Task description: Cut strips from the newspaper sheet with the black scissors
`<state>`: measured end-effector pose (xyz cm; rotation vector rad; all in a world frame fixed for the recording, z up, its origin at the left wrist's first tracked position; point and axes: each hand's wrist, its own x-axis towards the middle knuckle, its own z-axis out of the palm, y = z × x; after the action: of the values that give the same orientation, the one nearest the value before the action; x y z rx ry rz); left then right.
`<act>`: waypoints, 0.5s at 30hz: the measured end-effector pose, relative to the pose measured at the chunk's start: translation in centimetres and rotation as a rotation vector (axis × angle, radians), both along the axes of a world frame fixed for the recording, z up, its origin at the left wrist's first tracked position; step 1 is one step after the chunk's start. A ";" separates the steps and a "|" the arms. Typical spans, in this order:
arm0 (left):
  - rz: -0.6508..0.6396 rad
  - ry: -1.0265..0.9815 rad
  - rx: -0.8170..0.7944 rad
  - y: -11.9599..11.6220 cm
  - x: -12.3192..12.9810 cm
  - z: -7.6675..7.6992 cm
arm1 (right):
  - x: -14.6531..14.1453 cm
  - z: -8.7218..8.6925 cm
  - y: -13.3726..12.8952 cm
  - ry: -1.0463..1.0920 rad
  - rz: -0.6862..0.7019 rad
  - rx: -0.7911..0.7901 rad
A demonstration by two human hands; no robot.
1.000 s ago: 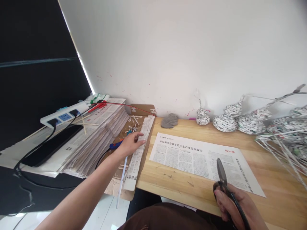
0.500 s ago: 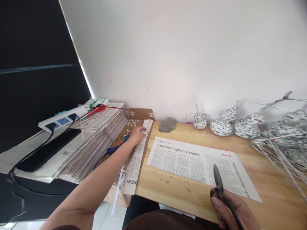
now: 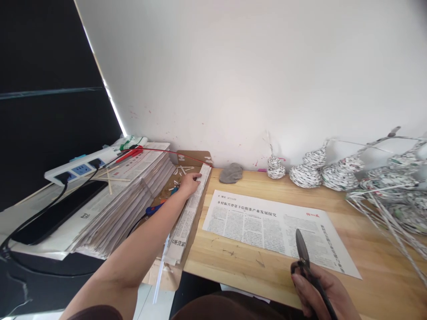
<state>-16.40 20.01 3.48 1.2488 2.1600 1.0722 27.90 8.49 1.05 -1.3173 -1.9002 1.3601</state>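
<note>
My left hand (image 3: pixel 191 184) reaches to the far end of a stack of narrow newspaper strips (image 3: pixel 187 218), its fingers apart and resting on or just over the paper. In my right hand (image 3: pixel 322 289), near the front edge of the wooden table (image 3: pixel 233 262), is a pair of dark scissors (image 3: pixel 303 249), blades pointing away from me and together. Beyond them a printed newspaper sheet (image 3: pixel 276 229) lies flat on the table.
Left of the strips are a tall newspaper stack (image 3: pixel 133 200), a power strip (image 3: pixel 83 166), a black phone-like slab (image 3: pixel 63 213) and blue-handled tool (image 3: pixel 155 208). Grey cloth (image 3: pixel 231 173) and woven paper gourds (image 3: pixel 305 175) stand along the wall.
The strips' near end has shifted slightly up and left, and my left hand has moved a little with it. The view has turned slightly; my right hand keeps hold of the scissors.
</note>
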 end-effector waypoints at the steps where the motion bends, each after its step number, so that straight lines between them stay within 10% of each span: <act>1: 0.006 -0.005 0.011 0.1 0.1 -0.1 | -0.1 0.2 -0.1 0.005 -0.001 -0.003; 15: 0.062 -0.291 0.229 -5.3 1.7 1.7 | -0.9 1.2 -1.0 0.083 -0.127 0.032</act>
<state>-14.67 14.75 5.19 1.0470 1.9070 1.4625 26.99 7.48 2.21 -1.3221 -1.7454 1.2955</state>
